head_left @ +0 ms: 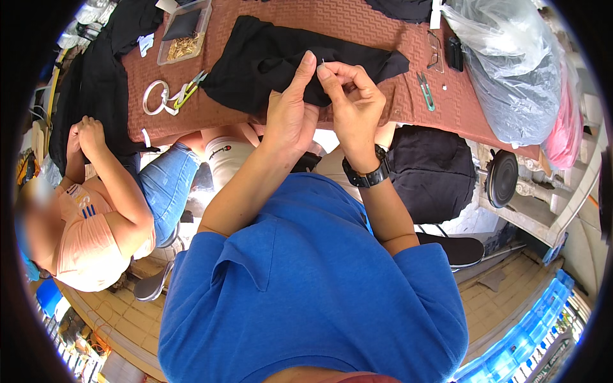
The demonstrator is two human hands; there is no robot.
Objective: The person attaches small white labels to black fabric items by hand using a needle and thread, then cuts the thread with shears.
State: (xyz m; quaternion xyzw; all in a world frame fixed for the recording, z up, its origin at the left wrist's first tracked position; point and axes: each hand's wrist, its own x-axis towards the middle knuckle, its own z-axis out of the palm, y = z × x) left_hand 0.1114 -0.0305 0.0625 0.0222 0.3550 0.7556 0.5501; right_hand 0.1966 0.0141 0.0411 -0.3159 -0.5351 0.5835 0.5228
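Observation:
Both my hands are raised close together over a black cloth (236,60) that lies bunched on the table. The fingertips of my right hand (356,102) pinch a thin, pale needle (324,62), its tip pointing up. Just left of it is my left hand (292,115), thumb upright and fingers curled behind; whether anything is in them stays hidden. A dark watch (367,175) circles my right wrist. Green thread snips (426,92) lie to the right of the cloth. At its left edge lie yellow-green snips (186,96) beside a white tape roll (155,97).
A brown patterned cover (147,70) drapes the table. A clear plastic box (164,59) with small gold-coloured pieces stands back left. Eyeglasses (435,54), a black case (454,54) and a stuffed grey plastic bag (517,76) occupy the right. A person (102,217) sits at left, hands together.

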